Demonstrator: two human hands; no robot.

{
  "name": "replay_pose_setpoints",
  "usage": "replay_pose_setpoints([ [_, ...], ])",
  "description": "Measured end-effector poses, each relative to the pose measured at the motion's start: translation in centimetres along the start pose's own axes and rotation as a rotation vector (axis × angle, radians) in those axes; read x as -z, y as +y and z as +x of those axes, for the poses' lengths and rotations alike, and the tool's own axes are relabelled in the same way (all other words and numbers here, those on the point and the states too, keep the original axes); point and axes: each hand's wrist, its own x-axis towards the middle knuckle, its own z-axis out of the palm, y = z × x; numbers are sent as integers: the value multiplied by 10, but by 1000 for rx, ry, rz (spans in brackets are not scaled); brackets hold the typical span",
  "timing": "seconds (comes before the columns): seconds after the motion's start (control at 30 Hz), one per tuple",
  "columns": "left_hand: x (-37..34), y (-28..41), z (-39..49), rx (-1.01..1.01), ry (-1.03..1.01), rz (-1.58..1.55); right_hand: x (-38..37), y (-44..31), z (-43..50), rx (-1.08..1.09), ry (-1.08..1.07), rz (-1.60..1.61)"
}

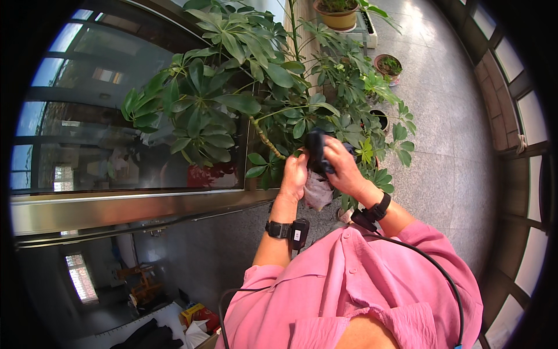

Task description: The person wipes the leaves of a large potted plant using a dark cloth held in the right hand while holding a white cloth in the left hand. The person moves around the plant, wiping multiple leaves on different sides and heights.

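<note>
A large umbrella plant [237, 102] with glossy green leaves spreads in front of me. My left hand [295, 174] is at its lower foliage, fingers curled by a small green leaf; the thick bent stem [267, 138] ends beside it. Its exact grip is hidden. In my right hand [342, 168] is a dark cloth [319, 150], bunched and partly blurred, just right of my left hand. A pale spotted cloth or bag [317, 190] shows below and between both hands. The base of the plant is hidden by leaves and my hands.
A glass window with a metal frame [130, 205] runs along the left. Potted plants stand on the tiled floor [436, 109] at the upper right, one in a yellow pot [339, 19], one in a small pot [388, 67]. Black cables cross my pink shirt.
</note>
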Motion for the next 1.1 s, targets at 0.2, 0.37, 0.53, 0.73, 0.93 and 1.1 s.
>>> replay_pose_setpoints([
  [0.2, -1, -2, 1, 96, 193, -26, -16, 10, -26, -6, -220, -121],
  [0.37, 0, 4, 2, 108, 83, -50, -9, 25, -68, -180, -285, -58],
  [0.53, -3, 13, -1, 123, 93, 5, 11, 35, -70, -450, 6, 121],
  [0.73, -6, 10, -4, 102, 71, -19, 32, 6, -26, -281, 278, 104],
  [0.93, 3, -13, 0, -50, 113, 174, 3, -3, 2, 69, -243, -144],
  [1.1, 9, -23, -4, -89, 145, 415, -8, 39, -15, -287, -216, 33],
])
